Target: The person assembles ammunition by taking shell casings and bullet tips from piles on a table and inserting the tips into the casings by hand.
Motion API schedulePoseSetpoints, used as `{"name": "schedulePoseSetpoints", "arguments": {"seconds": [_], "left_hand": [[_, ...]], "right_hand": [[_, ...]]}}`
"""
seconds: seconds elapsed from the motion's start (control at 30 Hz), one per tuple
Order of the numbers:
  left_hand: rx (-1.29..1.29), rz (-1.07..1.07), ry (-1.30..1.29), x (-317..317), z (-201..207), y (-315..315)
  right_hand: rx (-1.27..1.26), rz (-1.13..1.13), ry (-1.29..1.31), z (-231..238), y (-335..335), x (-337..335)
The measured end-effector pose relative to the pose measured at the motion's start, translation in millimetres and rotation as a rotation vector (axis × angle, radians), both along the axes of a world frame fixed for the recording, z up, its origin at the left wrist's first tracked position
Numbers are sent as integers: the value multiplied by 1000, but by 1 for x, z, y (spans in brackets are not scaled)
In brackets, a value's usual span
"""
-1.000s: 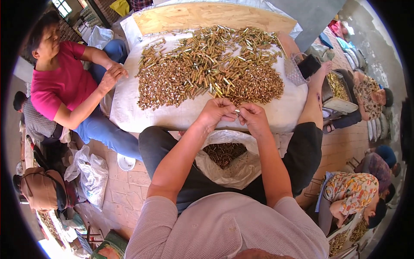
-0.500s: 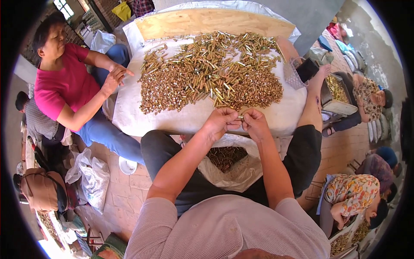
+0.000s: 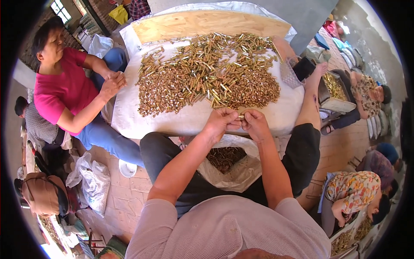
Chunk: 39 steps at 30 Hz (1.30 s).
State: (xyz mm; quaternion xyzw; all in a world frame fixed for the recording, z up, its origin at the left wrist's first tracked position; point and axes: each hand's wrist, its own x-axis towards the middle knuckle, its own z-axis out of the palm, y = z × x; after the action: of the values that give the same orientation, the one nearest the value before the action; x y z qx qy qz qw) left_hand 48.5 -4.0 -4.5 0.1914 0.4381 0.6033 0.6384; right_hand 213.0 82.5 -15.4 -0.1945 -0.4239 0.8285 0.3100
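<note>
My left hand (image 3: 222, 121) and my right hand (image 3: 255, 123) meet at the table's near edge, fingers pinched. Between their fingertips is a small gold-coloured metal tube (image 3: 240, 116), each hand gripping an end of it; the fingers cover most of it. Just beyond lies a wide heap of longer gold metal tubes (image 3: 207, 64), with shorter gold pieces massed at the near left (image 3: 161, 93) and near right (image 3: 255, 90). Below my hands, between my legs, an open white sack (image 3: 235, 177) holds many thin brownish pieces (image 3: 226, 159).
The table has a white cover (image 3: 185, 123) and a wooden board (image 3: 211, 25) along its far edge. A co-worker in pink (image 3: 64, 88) sits at the left. At the right are a clear plastic basket (image 3: 290, 73) and dark phone-like object (image 3: 304, 68). A white bowl (image 3: 127, 168) stands on the floor.
The co-worker at the left has brought their hands together and lowered them slightly. My hands keep their pinch at nearly the same spot. The view has shifted a little.
</note>
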Motion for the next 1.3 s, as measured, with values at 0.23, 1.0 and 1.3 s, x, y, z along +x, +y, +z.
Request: {"name": "schedulePoseSetpoints", "arguments": {"seconds": [0.23,1.0,1.3], "left_hand": [[34,58,26,-7,4,-2],[-111,232,1326,-70,-31,22],[37,220,921,-70,-17,15]], "right_hand": [[25,-44,-45,3,-3,-6],[1314,-306,-801,-13,17,-25],[1247,-102,-980,-10,17,-32]]}}
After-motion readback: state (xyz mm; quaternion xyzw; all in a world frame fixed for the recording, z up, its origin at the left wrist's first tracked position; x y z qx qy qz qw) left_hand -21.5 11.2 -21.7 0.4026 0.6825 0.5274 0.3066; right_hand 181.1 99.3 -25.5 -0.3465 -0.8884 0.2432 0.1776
